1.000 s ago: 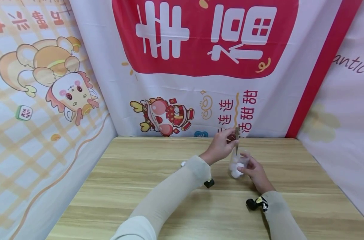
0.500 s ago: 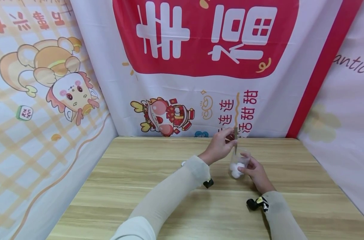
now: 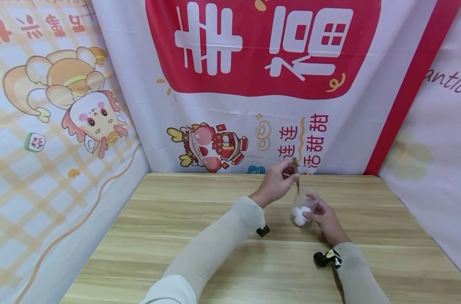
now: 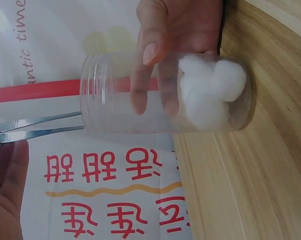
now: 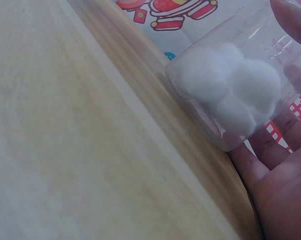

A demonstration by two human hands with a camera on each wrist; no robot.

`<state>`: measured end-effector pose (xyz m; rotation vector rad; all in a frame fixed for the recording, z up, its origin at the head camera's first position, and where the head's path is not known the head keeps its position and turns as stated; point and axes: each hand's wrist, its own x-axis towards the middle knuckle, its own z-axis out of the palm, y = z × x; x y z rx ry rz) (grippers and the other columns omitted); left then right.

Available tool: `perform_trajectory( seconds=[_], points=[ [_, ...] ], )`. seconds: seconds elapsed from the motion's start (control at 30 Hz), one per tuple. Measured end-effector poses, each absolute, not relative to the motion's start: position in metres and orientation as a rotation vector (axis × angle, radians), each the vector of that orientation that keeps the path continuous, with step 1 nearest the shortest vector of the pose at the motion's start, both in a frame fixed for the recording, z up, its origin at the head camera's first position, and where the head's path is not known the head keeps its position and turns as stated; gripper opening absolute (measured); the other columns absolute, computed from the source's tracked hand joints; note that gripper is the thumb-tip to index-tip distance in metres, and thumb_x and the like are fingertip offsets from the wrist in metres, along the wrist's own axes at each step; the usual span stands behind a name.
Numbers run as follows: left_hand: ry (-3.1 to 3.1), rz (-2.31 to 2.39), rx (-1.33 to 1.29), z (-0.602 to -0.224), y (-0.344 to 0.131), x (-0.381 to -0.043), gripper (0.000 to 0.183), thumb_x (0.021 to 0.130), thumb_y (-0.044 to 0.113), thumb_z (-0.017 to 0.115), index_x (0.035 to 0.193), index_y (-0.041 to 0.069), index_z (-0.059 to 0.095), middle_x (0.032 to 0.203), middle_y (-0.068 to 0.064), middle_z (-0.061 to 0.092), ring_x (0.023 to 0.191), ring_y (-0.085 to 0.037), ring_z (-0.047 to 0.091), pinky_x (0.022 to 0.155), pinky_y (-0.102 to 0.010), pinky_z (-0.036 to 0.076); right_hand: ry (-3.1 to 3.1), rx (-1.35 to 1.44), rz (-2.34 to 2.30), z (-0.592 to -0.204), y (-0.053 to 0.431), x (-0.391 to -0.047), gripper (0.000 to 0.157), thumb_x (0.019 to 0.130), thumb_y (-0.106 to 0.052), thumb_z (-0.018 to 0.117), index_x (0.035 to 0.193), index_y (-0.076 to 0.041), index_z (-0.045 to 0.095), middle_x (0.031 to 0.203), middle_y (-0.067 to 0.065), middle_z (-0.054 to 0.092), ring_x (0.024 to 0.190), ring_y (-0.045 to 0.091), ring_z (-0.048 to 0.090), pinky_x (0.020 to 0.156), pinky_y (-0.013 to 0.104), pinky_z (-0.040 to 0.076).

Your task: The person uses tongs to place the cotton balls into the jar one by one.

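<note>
Gripping a clear jar (image 4: pixel 118 109) of cotton balls (image 4: pixel 206 95) are right fingers (image 5: pixel 271 151); left fingers (image 4: pixel 15 167) are pinching tweezers (image 4: pixel 30 134) at its mouth (image 4: pixel 87 95)

Clear upright jar (image 4: pixel 121 95), white cotton balls (image 4: pixel 209 95) inside; metal tweezers (image 4: pixel 38 133), tips apart, at its mouth

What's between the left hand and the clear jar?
Tweezers, pinched in the left hand, span the gap to the jar, tips at its mouth; left wrist view.
</note>
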<state>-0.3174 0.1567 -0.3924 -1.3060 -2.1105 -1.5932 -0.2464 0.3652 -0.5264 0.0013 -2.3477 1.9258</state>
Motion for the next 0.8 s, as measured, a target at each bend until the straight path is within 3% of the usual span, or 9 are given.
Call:
perform_trajectory(
  seconds=[0.2,0.47,0.8],
  points=[
    [-2.082,-1.602,-1.304,-0.391,0.153,-0.320,0.021,0.091,0.001,0.066,0.109,0.009,0.058,0.094,-0.002,0.063,0.083,-0.005,0.060,0.073,-0.017,0.054,-2.339,0.026,1.908,-0.526,0.365,-0.245,0.071,0.087,-0.028,0.075,0.147,-0.013,0.040,0.142,0.016,0.046,0.122,0.027,0.048,0.089,0.017,0.044],
    [-2.118,-1.579,-1.290,-0.392,0.144,-0.321,0.022,0.093,0.008,0.066,0.113,0.009,0.060,0.096,-0.003,0.064,0.085,-0.004,0.060,0.074,-0.017,0.054,-2.304,0.063,1.889,-0.527,0.365,-0.246,0.067,0.088,-0.020,0.074,0.146,-0.009,0.041,0.137,0.015,0.051,0.113,0.016,0.054,0.087,0.017,0.047],
    [-2.142,-1.621,-1.262,-0.401,0.133,-0.321,0.021,0.092,0.004,0.066,0.111,0.011,0.061,0.098,-0.004,0.063,0.087,-0.006,0.060,0.076,-0.018,0.054,-2.300,0.074,1.902,-0.528,0.364,-0.245,0.071,0.087,-0.020,0.075,0.146,-0.006,0.038,0.139,0.020,0.049,0.112,0.013,0.054,0.087,0.016,0.046]
  ],
)
